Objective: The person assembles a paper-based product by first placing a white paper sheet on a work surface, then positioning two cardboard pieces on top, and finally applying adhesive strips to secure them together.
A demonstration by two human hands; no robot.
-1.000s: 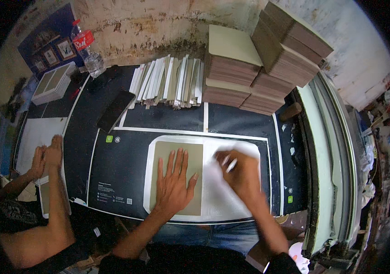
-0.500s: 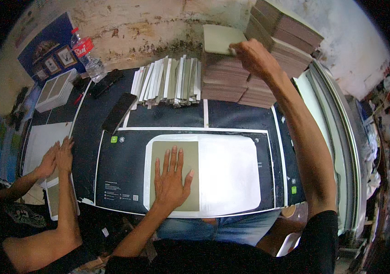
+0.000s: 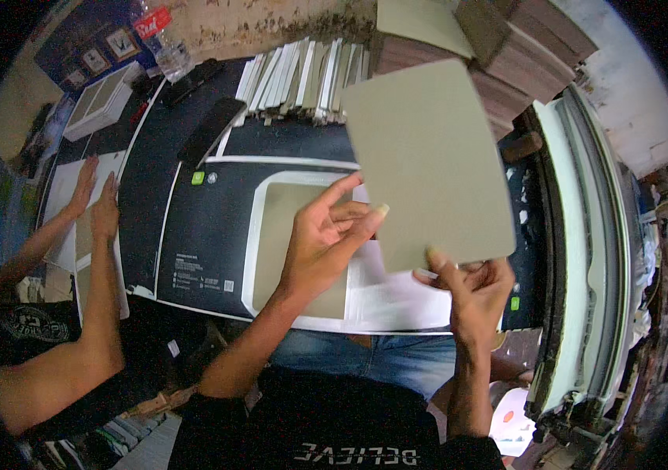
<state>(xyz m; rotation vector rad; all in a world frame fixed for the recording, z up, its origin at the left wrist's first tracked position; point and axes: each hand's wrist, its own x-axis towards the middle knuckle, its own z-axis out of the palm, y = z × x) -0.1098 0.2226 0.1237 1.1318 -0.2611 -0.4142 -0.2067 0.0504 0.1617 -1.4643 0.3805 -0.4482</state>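
A grey-beige cardboard panel (image 3: pixel 432 164) with rounded corners is raised, tilted, above the table. My right hand (image 3: pixel 475 294) pinches its lower edge, thumb in front. At its left edge, my left hand (image 3: pixel 322 243) has the thumb over the front while the other fingertips pass behind. Below lies a white sheet (image 3: pixel 397 301) with cut corners, partly hidden by the raised panel and my hands. A second cardboard panel (image 3: pixel 295 290) rests on the sheet's left half. Behind the raised panel stands a stack of cardboard panels (image 3: pixel 420 31).
Black printed sheeting (image 3: pixel 193 211) covers the table. A phone (image 3: pixel 213 133), a bundle of strips (image 3: pixel 303 78) and a plastic bottle (image 3: pixel 163 43) are toward the back. On the left, a co-worker's hands (image 3: pixel 95 200) press a white sheet. A long roll (image 3: pixel 584 235) runs along the right.
My right hand has come back from the stack with a cardboard panel. My left hand has lifted off the panel on the sheet and moved right to the raised one. The view has shifted.
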